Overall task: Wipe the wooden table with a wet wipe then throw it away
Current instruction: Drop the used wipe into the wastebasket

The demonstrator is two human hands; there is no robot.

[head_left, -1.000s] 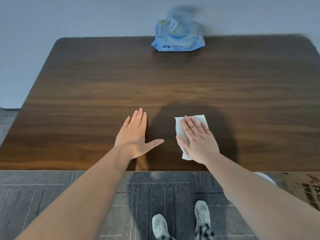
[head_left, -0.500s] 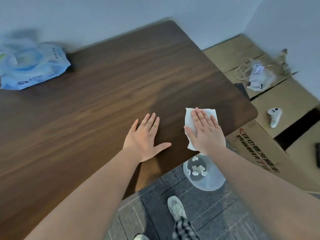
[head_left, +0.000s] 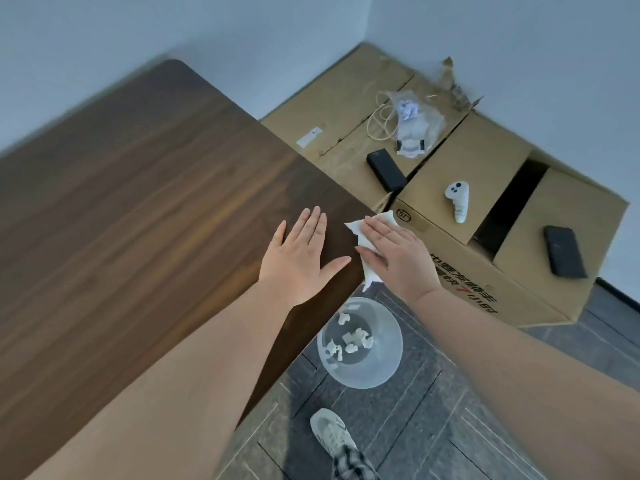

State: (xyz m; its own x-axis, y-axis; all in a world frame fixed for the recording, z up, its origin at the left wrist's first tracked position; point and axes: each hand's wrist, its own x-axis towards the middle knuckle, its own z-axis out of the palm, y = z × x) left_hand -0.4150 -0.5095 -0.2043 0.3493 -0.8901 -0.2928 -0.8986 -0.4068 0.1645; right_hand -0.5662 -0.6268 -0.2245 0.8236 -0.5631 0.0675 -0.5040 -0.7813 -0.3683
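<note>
White wet wipe [head_left: 364, 252] at the near right corner of the dark wooden desk [head_left: 138, 216], hanging partly past the edge, pinned flat under the right hand [head_left: 394, 258]. Right fingers [head_left: 375, 233] straight and close together, pressing down on the wipe rather than pinching it. Left hand [head_left: 299, 261] just beside, palm flat on the desk, fingers slightly spread, thumb angled out toward the wipe, holding nothing. Directly below the corner, on the grey floor [head_left: 433, 410], a clear round bin [head_left: 360, 344] with several crumpled white scraps [head_left: 349, 337] inside. A shoe [head_left: 332, 434] near the bin. Further right, cardboard boxes [head_left: 485, 168] against the wall, carrying a white controller [head_left: 459, 199], two black devices [head_left: 564, 251] and a clear bag with a cord [head_left: 412, 126].
</note>
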